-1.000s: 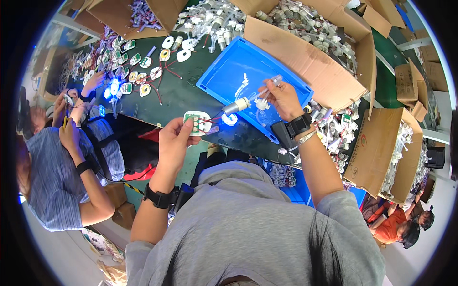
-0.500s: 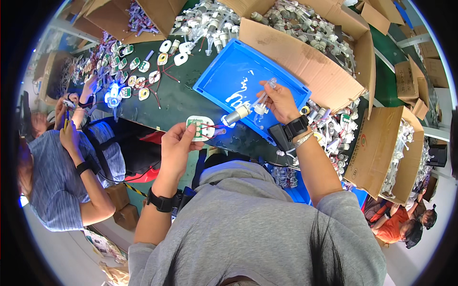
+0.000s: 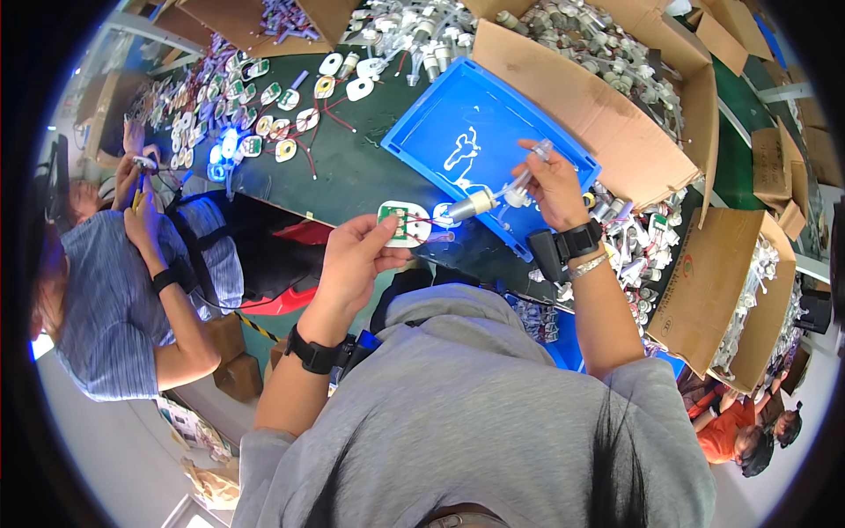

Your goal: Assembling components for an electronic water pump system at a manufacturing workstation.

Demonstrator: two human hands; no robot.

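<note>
My left hand (image 3: 354, 257) pinches a white rounded plate with a green circuit board (image 3: 403, 223) on it. Red wires lead from the board to a small cylindrical motor pump (image 3: 475, 205), grey with a cream end, which hangs between my hands. A bluish-white light glows beside the pump's wired end. My right hand (image 3: 560, 187) has its fingers closed on a clear plastic tube piece (image 3: 539, 155), which seems joined to the pump's far end. Beneath my right hand lies a blue plastic tray (image 3: 493, 97) with a white squiggle on its bottom.
A cardboard box (image 3: 581, 106) full of pump parts stands behind the tray. Loose parts (image 3: 638, 242) lie right of it. White plates with wires (image 3: 308, 119) are spread over the dark green table at left, where a co-worker (image 3: 150, 290) handles parts. Another filled box (image 3: 722, 290) stands right.
The view has shifted, so the whole scene sits further right. Both my hands, with the board, pump and tube piece, have moved slightly right over the tray. Their grips are unchanged.
</note>
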